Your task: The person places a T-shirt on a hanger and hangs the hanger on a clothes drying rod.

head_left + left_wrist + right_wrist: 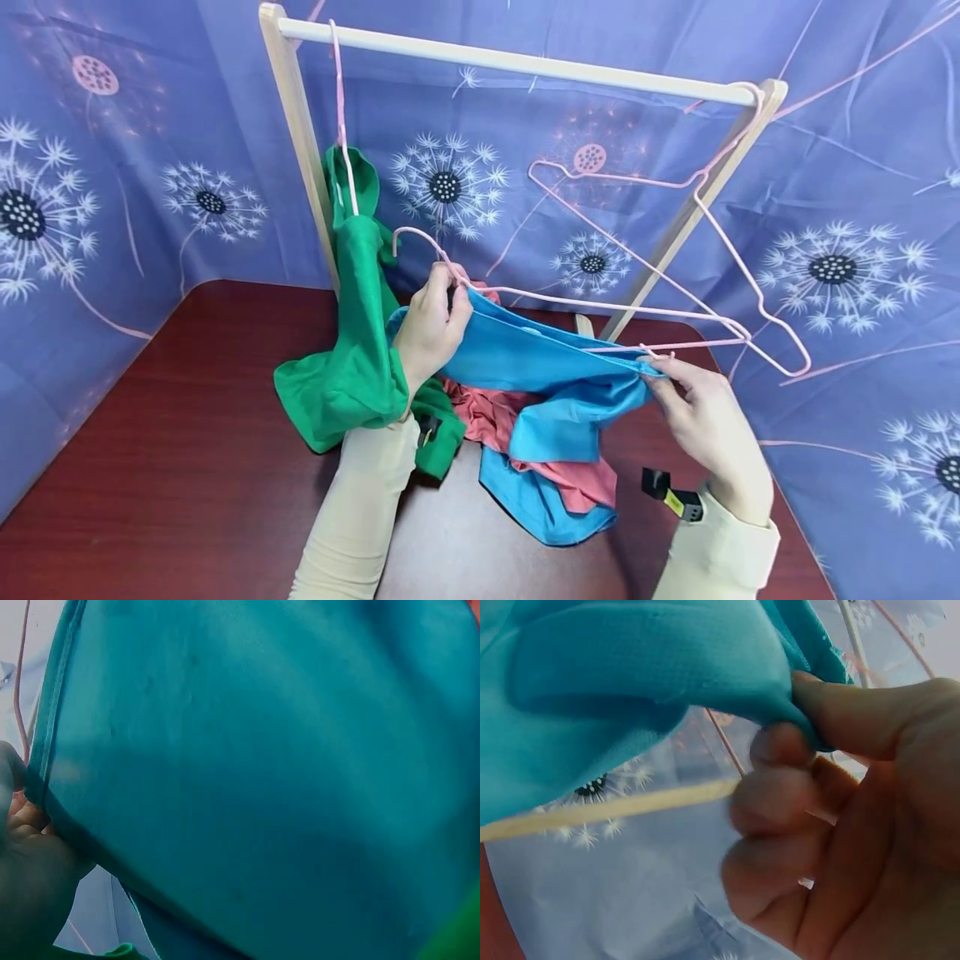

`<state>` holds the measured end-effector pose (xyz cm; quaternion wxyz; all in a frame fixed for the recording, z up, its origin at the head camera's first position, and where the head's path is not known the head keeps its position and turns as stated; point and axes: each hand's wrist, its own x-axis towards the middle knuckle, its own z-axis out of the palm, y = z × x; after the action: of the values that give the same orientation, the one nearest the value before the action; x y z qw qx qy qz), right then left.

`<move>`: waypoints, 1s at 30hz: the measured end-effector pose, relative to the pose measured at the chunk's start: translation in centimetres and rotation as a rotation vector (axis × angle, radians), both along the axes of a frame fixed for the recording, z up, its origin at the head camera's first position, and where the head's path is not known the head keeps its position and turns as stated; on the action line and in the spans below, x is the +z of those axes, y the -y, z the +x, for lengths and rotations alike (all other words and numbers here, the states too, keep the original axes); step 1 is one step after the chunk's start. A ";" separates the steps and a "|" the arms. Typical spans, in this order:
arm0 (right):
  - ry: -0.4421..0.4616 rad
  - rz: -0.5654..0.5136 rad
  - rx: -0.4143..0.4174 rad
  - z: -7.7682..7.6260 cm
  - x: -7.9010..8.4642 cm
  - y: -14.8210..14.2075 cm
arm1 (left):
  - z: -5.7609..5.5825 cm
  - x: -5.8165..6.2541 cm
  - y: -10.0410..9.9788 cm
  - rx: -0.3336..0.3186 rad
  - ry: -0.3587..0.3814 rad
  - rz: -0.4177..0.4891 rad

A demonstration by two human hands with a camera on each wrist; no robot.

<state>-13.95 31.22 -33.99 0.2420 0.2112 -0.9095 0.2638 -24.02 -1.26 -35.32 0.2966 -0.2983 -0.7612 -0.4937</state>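
My left hand (433, 321) holds a pink hanger (600, 305) just below its hook, together with one end of a blue garment's hemmed edge (495, 312). In the left wrist view the blue garment (247, 765) fills most of the picture, with the left hand (34, 855) at its edge. At the other end of that edge, my right hand (705, 408) pinches the blue fabric between thumb and forefinger. The right wrist view shows this pinch by the right hand (840, 787) on the blue cloth (630, 667). Part of the hanger is inside the garment's opening.
A rack with a white bar (510, 62) stands behind. From its left end hangs a green garment (360, 292), draped over my left forearm. Another pink hanger (723, 237) hangs at the right end, crossing the held one. A reddish-pink garment (487, 417) lies on the dark red table (187, 467).
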 end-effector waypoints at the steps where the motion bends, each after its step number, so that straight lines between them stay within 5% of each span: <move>1: -0.010 0.002 -0.001 0.1 0.1 -0.1 | 0.0 -0.1 0.1 0.009 0.002 0.006; 17: -0.179 0.074 0.068 1.5 1.4 -0.9 | -1.0 -0.6 0.9 0.047 0.007 0.030; 25: -0.232 0.195 0.268 0.5 4.1 -1.5 | -1.3 -0.9 1.1 0.061 -0.030 0.052; 30: -0.222 0.334 0.276 0.6 6.2 -2.4 | -1.5 -1.1 0.7 0.034 -0.042 0.021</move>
<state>-13.40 33.64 -27.81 0.2637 0.3982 -0.8709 0.1156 -25.51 -1.94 -36.39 0.3237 -0.2925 -0.7546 -0.4900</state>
